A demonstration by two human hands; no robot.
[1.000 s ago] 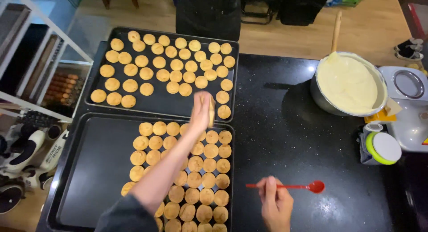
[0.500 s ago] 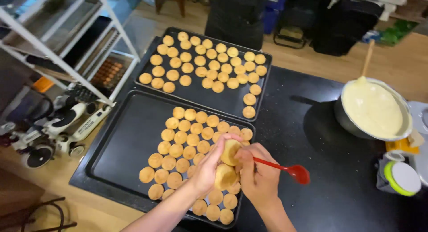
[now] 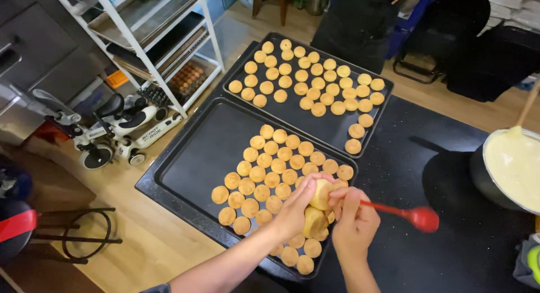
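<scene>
We are looking down on a light wooden floor. A white metal shelving rack is standing left, and a black countertop is filling the right.

both forearms bare from elbow to wrist; no watch, bracelet or ring seen. no gloves on the left hand or the right hand. fingers slim, nails short and plain as far as can be told. a small patch of dark grey-blue sleeve shows at the bottom edge on the left arm. right upper arm out of view.
</scene>
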